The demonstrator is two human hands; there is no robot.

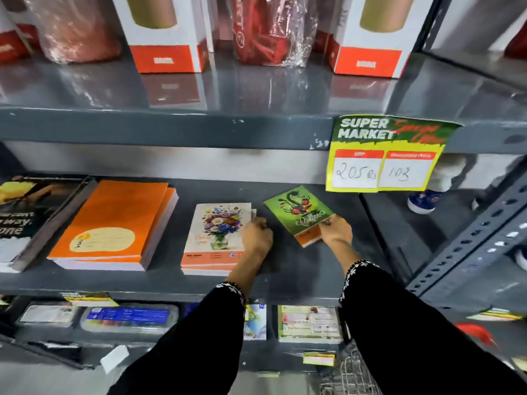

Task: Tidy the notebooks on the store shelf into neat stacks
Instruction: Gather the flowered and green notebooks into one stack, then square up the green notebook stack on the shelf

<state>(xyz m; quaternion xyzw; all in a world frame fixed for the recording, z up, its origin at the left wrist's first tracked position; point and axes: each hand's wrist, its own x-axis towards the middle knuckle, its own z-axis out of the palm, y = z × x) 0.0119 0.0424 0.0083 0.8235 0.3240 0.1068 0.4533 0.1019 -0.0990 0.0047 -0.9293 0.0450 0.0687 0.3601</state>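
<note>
On the grey middle shelf [285, 269] lie notebook stacks. A stack with a flower-vase cover [216, 232] sits in the middle; my left hand [256, 238] rests against its right edge, fingers curled on the side. To its right a green notebook with an orange strip [296, 215] lies skewed, and my right hand [336, 230] grips its near right corner. Further left is a stack of orange notebooks [114, 223], its top copies slightly offset. A dark-covered stack [31, 218] lies at the far left.
A yellow and green price sign [385, 155] hangs from the upper shelf edge, close above the green notebook. Boxed bottles [165, 32] and wrapped goods stand on the upper shelf. Packaged items [309, 323] fill the lower shelf. A perforated metal upright [470, 238] bounds the right side.
</note>
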